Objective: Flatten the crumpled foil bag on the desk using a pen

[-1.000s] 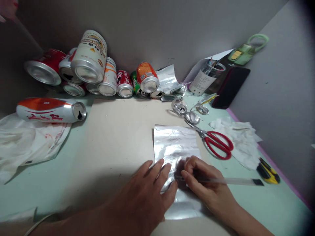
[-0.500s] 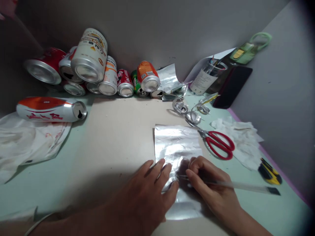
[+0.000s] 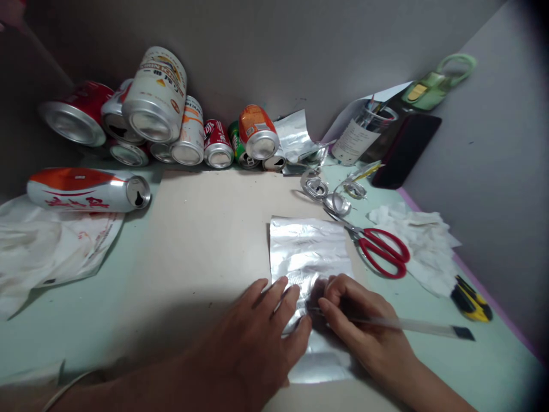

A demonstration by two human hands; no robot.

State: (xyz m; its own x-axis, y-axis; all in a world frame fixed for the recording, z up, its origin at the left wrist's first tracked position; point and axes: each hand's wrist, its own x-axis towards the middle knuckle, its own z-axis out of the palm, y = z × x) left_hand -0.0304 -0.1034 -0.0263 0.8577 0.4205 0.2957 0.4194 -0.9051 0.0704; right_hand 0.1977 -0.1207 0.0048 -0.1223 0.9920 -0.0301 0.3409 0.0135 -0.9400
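Observation:
A silvery metal sheet (image 3: pixel 311 249), slightly wavy and marked with fine embossed lines near its middle, lies on the pale board (image 3: pixel 201 229). My left hand (image 3: pixel 257 337) rests flat over its left edge, fingers spread, pressing on the sheet. In my right hand (image 3: pixel 364 326) is a slim pen (image 3: pixel 422 326) with a clear barrel and a dark end, pinched between thumb and fingers. Its thin tip meets the sheet close to my left thumb. Part of the sheet is hidden beneath both hands.
Red-handled scissors (image 3: pixel 381 252) touch the sheet's upper right. Cut can ends (image 3: pixel 315 187) lie behind them. Several drink cans (image 3: pixel 156 103) line the wall. Crumpled tissue (image 3: pixel 420 246), a yellow-black utility knife (image 3: pixel 472 300) and a pen cup (image 3: pixel 360 137) are at right; a can (image 3: pixel 86 190) lies left.
My right hand has shifted slightly left with the pen, whose dark end has also moved left. My left hand and the sheet stay in place.

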